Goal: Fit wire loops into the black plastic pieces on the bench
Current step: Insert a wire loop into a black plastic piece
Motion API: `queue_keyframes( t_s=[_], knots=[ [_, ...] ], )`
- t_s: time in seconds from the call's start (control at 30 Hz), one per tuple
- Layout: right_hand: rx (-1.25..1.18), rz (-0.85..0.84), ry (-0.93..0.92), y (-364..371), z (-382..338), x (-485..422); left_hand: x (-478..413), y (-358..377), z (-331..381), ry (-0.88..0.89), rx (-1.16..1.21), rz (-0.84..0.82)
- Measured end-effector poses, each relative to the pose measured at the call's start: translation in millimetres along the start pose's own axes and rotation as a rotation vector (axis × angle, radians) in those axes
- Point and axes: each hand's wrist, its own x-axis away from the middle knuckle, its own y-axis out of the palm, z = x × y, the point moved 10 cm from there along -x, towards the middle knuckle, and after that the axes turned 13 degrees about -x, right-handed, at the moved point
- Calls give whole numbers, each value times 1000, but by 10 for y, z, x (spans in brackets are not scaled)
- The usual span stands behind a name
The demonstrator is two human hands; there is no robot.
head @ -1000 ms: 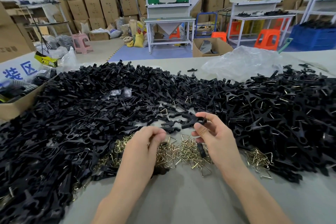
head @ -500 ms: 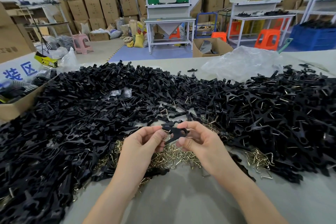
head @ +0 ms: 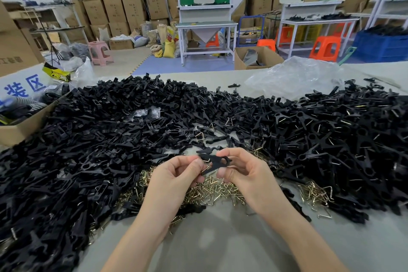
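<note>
Since a second ago the left hand (head: 174, 174) has come up off the brass heap and met the right hand (head: 245, 174) just above the near edge of the pile, in the lower middle of the frame; over the last half second both have barely shifted. The right hand grips a black plastic piece (head: 217, 160) by its ring end, thumb underneath, while the left pinches a wire loop (head: 204, 169) against the piece's other end. Only a sliver of that wire shows between the fingertips, so I can't tell whether it is seated. The grey bench (head: 220, 245) is buried side to side under a heap of black pieces (head: 110, 139), with loose wire loops (head: 220, 190) under the hands and a crumpled clear bag (head: 293, 77) at upper right. Behind stand stacked cartons (head: 114, 0), a white workstation (head: 205, 26) and orange stools (head: 324, 47).
</note>
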Motion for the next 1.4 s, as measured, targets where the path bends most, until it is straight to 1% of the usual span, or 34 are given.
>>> queue_keyframes(
  t_s=[0.2, 0.37, 0.43, 0.5, 0.57, 0.67, 0.77, 0.87, 0.93, 1.0, 1.1, 1.17, 1.23, 1.3, 1.33, 1.4],
  knots=[
    [4, -9, -5, 13, -27, 11, -5, -9, -19, -20, -39, -28],
    [-20, -27, 11, 39, -10, 9, -10, -9, -19, 4, -84, -47],
    [-37, -25, 19, 37, -12, -1, -6, 16, 1, 4, -53, -74],
    [-75, -30, 21, 47, -17, -9, 8, 78, 22, -13, 50, -140],
    [-164, -43, 18, 77, -35, -1, 41, 167, 59, -15, 173, -225],
    [-306, -110, 18, 173, -75, 46, 125, 316, 135, -11, 300, -341],
    [-364, -261, 42, 335, -84, 123, 229, 438, 195, -29, 313, -444],
    [-389, -323, 78, 391, -37, 153, 281, 471, 222, -11, 248, -509],
    [-356, -327, 78, 395, 4, 156, 313, 523, 214, 6, 224, -559],
    [-277, -319, 76, 413, 62, 164, 323, 564, 180, 19, 184, -569],
    [-166, -272, 73, 407, 137, 162, 254, 519, 114, 61, 2, -484],
    [-56, -235, 23, 378, 103, 150, 206, 461, 107, 92, -84, -426],
    [-25, -231, -19, 381, 47, 153, 184, 429, 113, 100, -107, -388],
    [-76, -247, -7, 403, 37, 155, 183, 438, 108, 91, -116, -382],
    [-63, -253, -14, 404, 35, 150, 190, 456, 109, 92, -112, -393],
    [39, -265, -86, 397, 21, 153, 223, 501, 123, 97, -83, -441]
  ],
)
